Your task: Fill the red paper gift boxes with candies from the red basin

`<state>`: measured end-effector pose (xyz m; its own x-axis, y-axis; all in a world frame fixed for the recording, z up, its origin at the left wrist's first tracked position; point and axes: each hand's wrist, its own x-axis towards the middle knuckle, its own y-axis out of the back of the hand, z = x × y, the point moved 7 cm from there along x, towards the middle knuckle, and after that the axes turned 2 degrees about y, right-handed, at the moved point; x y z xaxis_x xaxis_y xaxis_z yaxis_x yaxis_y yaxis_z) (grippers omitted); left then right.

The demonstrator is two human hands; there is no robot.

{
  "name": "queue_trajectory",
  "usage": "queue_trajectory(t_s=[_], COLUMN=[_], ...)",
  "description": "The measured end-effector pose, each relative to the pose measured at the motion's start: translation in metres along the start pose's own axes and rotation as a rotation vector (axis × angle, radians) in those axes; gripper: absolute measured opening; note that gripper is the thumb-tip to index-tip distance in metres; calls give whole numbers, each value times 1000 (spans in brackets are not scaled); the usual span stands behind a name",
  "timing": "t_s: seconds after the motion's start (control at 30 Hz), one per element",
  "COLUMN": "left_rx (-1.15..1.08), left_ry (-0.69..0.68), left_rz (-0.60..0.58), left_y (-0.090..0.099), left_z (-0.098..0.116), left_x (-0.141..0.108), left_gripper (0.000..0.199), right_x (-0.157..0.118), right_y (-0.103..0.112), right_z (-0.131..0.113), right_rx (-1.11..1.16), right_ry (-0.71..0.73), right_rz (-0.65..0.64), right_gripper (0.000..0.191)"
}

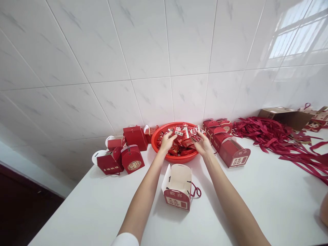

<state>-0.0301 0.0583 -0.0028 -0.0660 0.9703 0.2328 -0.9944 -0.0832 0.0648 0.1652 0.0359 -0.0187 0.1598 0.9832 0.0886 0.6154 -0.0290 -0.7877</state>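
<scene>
A red plastic basin (174, 158) full of red-wrapped candies (175, 147) stands against the wall. Over its left side my left hand (167, 142) is closed, pinching a small wrapped candy (178, 133) with a pale label. On the right, my right hand (204, 145) has its fingers closed on a red and white candy packet (192, 132). Between my forearms sits an open-topped red gift box (176, 196) with a cream inside, nothing visible in it. A dark red cord loop (196, 192) sticks out from its right side.
Several red gift boxes (132, 159) stand left of the basin, and a row of them (234, 152) to its right. Dark red ribbons (266, 135) lie heaped farther right, beside an open cardboard box (287, 118). The tiled wall (151, 99) rises behind the white table (102, 212).
</scene>
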Motion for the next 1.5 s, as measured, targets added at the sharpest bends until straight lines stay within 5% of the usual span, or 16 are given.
queue_trajectory(t_s=[0.43,0.73,1.2,1.33,1.5], left_rx=[-212,-128,-157,-340,-258], left_ry=[-62,-124,-94,-41,-25], left_rz=[-90,-199,-237,-135,-74], left_y=[-8,-16,-17,-2,30], left_z=[21,33,36,36,46], left_x=[-12,-18,-20,-21,-42], left_gripper=[26,35,39,45,33], right_x=[-11,-22,-25,-45,-96], right_y=[-14,-29,-38,-62,-105], right_z=[-1,3,-4,-25,-39], right_rx=[-163,-293,-328,-455,-910], right_ry=[69,-10,-27,11,98], right_rz=[-17,-155,-177,-318,-688], right_gripper=[26,44,39,34,15])
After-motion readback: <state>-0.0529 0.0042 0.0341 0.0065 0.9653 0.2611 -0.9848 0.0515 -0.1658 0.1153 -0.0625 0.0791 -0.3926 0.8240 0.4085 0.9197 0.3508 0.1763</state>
